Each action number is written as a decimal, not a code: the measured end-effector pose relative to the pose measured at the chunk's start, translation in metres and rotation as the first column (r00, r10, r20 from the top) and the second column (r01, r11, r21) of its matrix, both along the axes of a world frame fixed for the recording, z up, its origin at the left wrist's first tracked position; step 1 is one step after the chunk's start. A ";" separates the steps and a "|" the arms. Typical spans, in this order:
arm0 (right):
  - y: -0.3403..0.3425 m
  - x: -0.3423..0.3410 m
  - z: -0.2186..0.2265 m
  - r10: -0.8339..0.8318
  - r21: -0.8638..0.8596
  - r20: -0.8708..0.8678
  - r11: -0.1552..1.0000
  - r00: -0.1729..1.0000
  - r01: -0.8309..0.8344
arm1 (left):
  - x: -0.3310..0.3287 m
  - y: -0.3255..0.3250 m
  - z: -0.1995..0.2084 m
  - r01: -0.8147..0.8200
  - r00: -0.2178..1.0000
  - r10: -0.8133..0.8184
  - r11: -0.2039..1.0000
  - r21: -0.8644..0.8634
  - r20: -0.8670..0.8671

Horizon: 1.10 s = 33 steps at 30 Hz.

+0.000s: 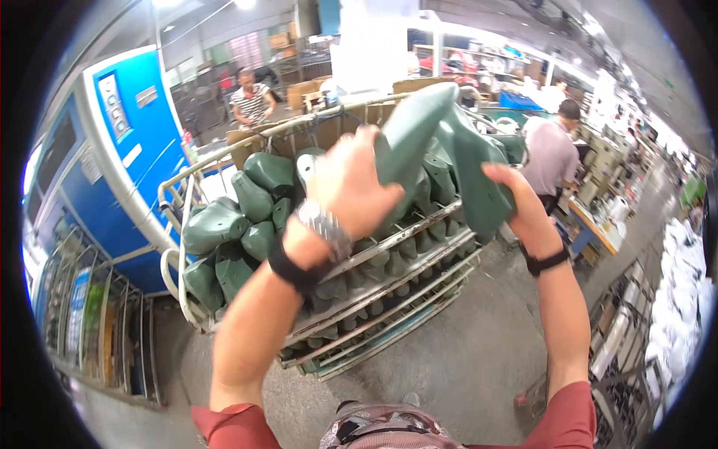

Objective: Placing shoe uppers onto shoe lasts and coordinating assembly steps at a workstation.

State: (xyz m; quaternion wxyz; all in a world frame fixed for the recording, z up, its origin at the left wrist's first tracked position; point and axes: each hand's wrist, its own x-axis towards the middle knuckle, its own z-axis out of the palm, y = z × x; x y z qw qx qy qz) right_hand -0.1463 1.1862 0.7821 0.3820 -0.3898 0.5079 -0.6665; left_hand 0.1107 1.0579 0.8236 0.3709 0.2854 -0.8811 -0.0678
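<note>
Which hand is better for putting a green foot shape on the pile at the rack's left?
Probably the left hand: it looks nearer the pile, while the right hand is out past the rack's right side. Each seems to hold a green foot shape.

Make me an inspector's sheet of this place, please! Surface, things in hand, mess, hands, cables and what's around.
Surface: tiered metal rack, loaded with green foot-shaped forms; grey floor below.
Things in hand: left green form and right green form, both held up at the rack.
Clutter: white bundles piled at far right.
Hands: left hand's fingers grip the left green form; right hand's fingers grip the right one, partly hidden behind it.
Cables: none I can make out for sure.
Surroundings: blue panel at left; person in striped shirt and person in dark cap farther off.
</note>
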 end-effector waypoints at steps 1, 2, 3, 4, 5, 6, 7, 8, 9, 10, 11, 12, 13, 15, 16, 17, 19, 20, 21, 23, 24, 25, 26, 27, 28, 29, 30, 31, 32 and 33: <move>-0.022 -0.005 0.009 0.124 -0.036 -0.051 0.991 0.991 -0.126 | -0.007 -0.013 0.015 -0.116 0.988 0.121 0.992 -0.054 0.098; -0.043 -0.006 0.015 0.205 -0.068 -0.102 0.975 0.973 -0.212 | -0.013 -0.024 0.026 -0.208 0.958 0.228 0.970 -0.122 0.174; -0.065 -0.008 0.022 0.253 0.033 -0.100 0.967 0.962 -0.251 | -0.016 -0.032 0.029 -0.243 0.943 0.274 0.954 -0.173 0.186; -0.083 -0.006 0.022 0.334 0.099 -0.106 0.941 0.937 -0.324 | -0.018 -0.040 0.029 -0.252 0.918 0.294 0.951 -0.180 0.267; -0.099 0.000 0.014 0.264 0.126 -0.318 0.964 0.911 -0.236 | -0.021 -0.042 0.020 -0.302 0.883 0.351 0.933 -0.195 0.311; -0.109 0.003 0.004 0.378 0.098 -0.547 0.915 0.747 -0.392 | -0.024 -0.045 0.012 -0.352 0.840 0.407 0.912 -0.211 0.359; -0.124 0.014 -0.012 0.247 0.130 -0.747 0.965 0.617 -0.229 | -0.024 -0.047 0.003 -0.300 0.874 0.353 0.933 -0.200 0.335; -0.139 0.023 -0.027 0.129 0.114 -0.904 0.992 0.407 -0.061 | -0.023 -0.049 -0.006 -0.251 0.894 0.293 0.954 -0.162 0.340; -0.144 0.025 -0.039 0.028 0.012 -0.939 0.999 0.344 -0.049 | -0.023 -0.051 -0.014 -0.245 0.899 0.306 0.945 -0.219 0.314; -0.147 0.027 -0.051 -0.020 -0.002 -0.965 0.998 0.263 0.069 | -0.024 -0.057 -0.016 -0.246 0.905 0.311 0.939 -0.238 0.291; -0.149 0.025 -0.058 -0.080 -0.072 -0.942 0.997 0.325 0.038 | -0.023 -0.060 -0.019 -0.219 0.919 0.287 0.942 -0.252 0.272; -0.151 0.027 -0.067 -0.066 -0.071 -0.940 0.998 0.333 0.000 | -0.022 -0.063 -0.022 -0.204 0.927 0.269 0.947 -0.248 0.263; -0.153 0.030 -0.074 -0.118 -0.114 -0.940 0.993 0.319 0.032 | -0.024 -0.065 -0.022 -0.212 0.926 0.267 0.952 -0.219 0.265; -0.152 0.032 -0.086 -0.279 -0.268 -0.918 0.960 0.283 0.079 | -0.022 -0.063 -0.023 -0.172 0.954 0.229 0.946 -0.274 0.194; -0.153 0.034 -0.092 -0.309 -0.294 -0.911 0.951 0.273 0.097 | -0.023 -0.059 -0.024 -0.180 0.948 0.242 0.944 -0.278 0.206; -0.151 0.033 -0.096 -0.329 -0.318 -0.903 0.944 0.277 0.087 | -0.020 -0.051 -0.029 -0.174 0.955 0.248 0.911 -0.374 0.160; -0.146 0.034 -0.108 -0.376 -0.364 -0.889 0.927 0.262 0.094 | 0.003 -0.021 -0.051 -0.022 0.997 0.050 0.904 -0.427 0.054; -0.141 0.037 -0.113 -0.421 -0.412 -0.864 0.907 0.278 0.090 | 0.021 0.000 -0.068 -0.012 0.999 0.030 0.925 -0.380 0.042; -0.134 0.041 -0.120 -0.468 -0.462 -0.841 0.882 0.272 0.089 | 0.042 0.021 -0.088 0.089 0.995 -0.097 0.939 -0.333 -0.010; -0.118 0.060 -0.136 -0.518 -0.504 -0.797 0.854 0.310 0.129 | 0.096 0.059 -0.141 0.343 0.939 -0.344 0.934 -0.104 0.007; -0.107 0.074 -0.146 -0.515 -0.480 -0.792 0.857 0.328 0.185 | 0.129 0.074 -0.176 0.359 0.919 -0.366 0.930 0.075 0.143; -0.099 0.096 -0.159 -0.537 -0.471 -0.761 0.843 0.364 0.258 | 0.164 0.084 -0.217 0.249 0.935 -0.297 0.940 0.235 0.195; -0.089 0.120 -0.175 -0.547 -0.430 -0.738 0.832 0.395 0.350 | 0.203 0.093 -0.262 0.136 0.939 -0.243 0.912 0.388 0.242; -0.082 0.144 -0.192 -0.557 -0.405 -0.727 0.820 0.400 0.406 | 0.244 0.097 -0.311 -0.027 0.952 -0.122 0.879 0.476 0.279; -0.080 0.167 -0.207 -0.577 -0.379 -0.707 0.797 0.408 0.470 | 0.291 0.098 -0.358 -0.188 0.938 -0.017 0.814 0.549 0.347; -0.079 0.191 -0.223 -0.600 -0.368 -0.668 0.781 0.441 0.504 | 0.344 0.101 -0.402 -0.338 0.907 0.067 0.703 0.626 0.415; -0.080 0.216 -0.239 -0.629 -0.350 -0.615 0.758 0.476 0.550 | 0.399 0.104 -0.443 -0.489 0.845 0.105 0.547 0.679 0.524; -0.083 0.237 -0.251 -0.620 -0.344 -0.624 0.765 0.476 0.544 | 0.448 0.111 -0.482 -0.632 0.770 0.170 0.337 0.697 0.615; -0.089 0.260 -0.261 -0.637 -0.270 -0.483 0.761 0.601 0.589 | 0.498 0.117 -0.517 -0.735 0.676 0.206 0.121 0.667 0.707; -0.092 0.284 -0.268 -0.655 -0.183 -0.320 0.752 0.685 0.633 | 0.546 0.128 -0.544 -0.769 0.637 0.207 0.109 0.630 0.742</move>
